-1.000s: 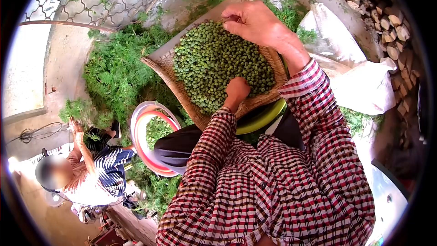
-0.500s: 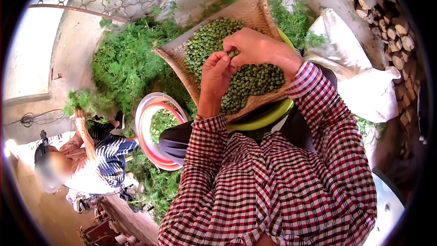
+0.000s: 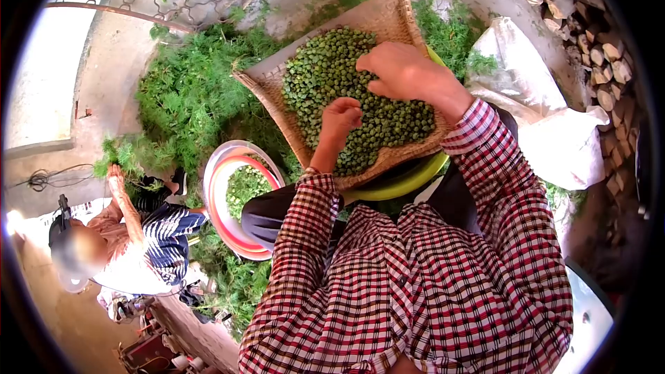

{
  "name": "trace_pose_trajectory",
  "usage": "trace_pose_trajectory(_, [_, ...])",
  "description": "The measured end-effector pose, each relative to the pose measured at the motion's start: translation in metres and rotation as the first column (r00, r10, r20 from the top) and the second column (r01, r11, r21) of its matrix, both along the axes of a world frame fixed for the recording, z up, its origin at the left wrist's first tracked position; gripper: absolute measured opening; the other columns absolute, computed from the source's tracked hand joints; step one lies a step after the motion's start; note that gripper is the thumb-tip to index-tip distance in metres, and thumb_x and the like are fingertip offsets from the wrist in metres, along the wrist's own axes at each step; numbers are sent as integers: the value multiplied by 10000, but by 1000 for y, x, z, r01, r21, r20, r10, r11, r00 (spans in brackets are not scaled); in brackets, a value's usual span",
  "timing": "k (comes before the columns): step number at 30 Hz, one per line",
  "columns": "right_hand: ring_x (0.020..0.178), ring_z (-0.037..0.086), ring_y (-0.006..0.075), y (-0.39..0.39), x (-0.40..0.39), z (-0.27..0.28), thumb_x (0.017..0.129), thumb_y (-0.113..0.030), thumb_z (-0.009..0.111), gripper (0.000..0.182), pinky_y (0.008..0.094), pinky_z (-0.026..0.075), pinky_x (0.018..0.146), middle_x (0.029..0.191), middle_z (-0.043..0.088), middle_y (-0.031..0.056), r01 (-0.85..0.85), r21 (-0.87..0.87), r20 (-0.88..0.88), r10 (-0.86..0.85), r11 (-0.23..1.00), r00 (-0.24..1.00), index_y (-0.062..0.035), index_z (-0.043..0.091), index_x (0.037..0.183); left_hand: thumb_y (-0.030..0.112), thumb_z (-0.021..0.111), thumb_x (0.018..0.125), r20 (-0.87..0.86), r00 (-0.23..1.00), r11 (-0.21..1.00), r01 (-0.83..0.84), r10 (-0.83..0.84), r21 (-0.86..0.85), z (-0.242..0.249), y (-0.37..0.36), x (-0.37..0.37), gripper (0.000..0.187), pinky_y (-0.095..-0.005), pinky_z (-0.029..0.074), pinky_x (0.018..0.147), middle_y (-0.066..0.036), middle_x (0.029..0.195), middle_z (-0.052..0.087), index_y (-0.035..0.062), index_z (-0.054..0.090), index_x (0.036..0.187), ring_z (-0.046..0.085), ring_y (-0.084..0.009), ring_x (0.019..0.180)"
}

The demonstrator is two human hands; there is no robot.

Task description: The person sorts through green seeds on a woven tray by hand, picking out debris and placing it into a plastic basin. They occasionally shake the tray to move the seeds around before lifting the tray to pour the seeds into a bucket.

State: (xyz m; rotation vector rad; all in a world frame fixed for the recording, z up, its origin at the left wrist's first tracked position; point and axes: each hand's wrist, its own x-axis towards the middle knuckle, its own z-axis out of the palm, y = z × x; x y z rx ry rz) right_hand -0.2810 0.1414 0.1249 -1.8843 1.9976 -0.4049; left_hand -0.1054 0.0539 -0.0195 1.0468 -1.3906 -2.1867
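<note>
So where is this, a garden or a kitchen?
Probably an outdoor farmyard: heaps of cut green plants on bare concrete ground, stacked chopped firewood, and a woven flat basket of small green pods.

The tray point(image 3: 388, 17) is woven from dry tan cane, rough and matt, and the small green pods point(image 3: 325, 76) heaped on it look dull and pebbly. Beneath it sits a smooth, glossy yellow-green plastic basin point(image 3: 405, 179); the pink and white bowl point(image 3: 222, 215) beside it shines like plastic too. The checked sleeves point(image 3: 485, 166) are soft woven cloth. Behind lie a white sack point(image 3: 554, 131), matt and creased, and rough split firewood point(image 3: 609, 48).
</note>
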Motion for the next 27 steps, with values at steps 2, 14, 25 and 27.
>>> trace_pose_trajectory(2, [877, 555, 322, 2, -4, 2, 735, -147, 627, 323, 415, 438, 783, 906, 593, 148, 8, -32, 15, -8, 999, 1000, -38, 568, 1033, 14, 574, 785, 192, 972, 980, 157, -133, -120, -29, 3, -7, 51, -233, 461, 546, -50, 728, 589, 23, 573, 836, 553, -115, 610])
trace_pose_trajectory(14, [841, 548, 339, 7, -17, 7, 749, -164, 606, 316, 427, 433, 734, 850, 581, 160, 39, -126, 69, -31, 991, 997, -24, 542, 1025, 91, 505, 786, 817, 572, 211, 809, -66, -549, -62, 9, -50, 219, -406, 468, 654, -133, 858, 602, 102, 626, 968, 585, -303, 769])
trace_pose_trajectory(25, [849, 551, 336, 7, -17, 6, 750, -169, 607, 319, 421, 435, 750, 860, 583, 159, 62, -136, 91, -50, 989, 995, -26, 542, 1028, 89, 540, 762, 612, 790, 400, 572, -35, -716, -83, -3, -24, 124, -400, 439, 573, -140, 767, 593, 61, 584, 875, 578, -294, 668])
trace_pose_trajectory(27, [863, 552, 337, 5, -17, 7, 754, -165, 607, 325, 416, 437, 766, 876, 587, 164, 69, -110, 84, -60, 992, 995, -20, 541, 1037, 70, 552, 766, 473, 880, 558, 411, -38, -721, -78, -9, -14, 122, -315, 417, 529, -82, 703, 577, 28, 554, 880, 544, -193, 588])
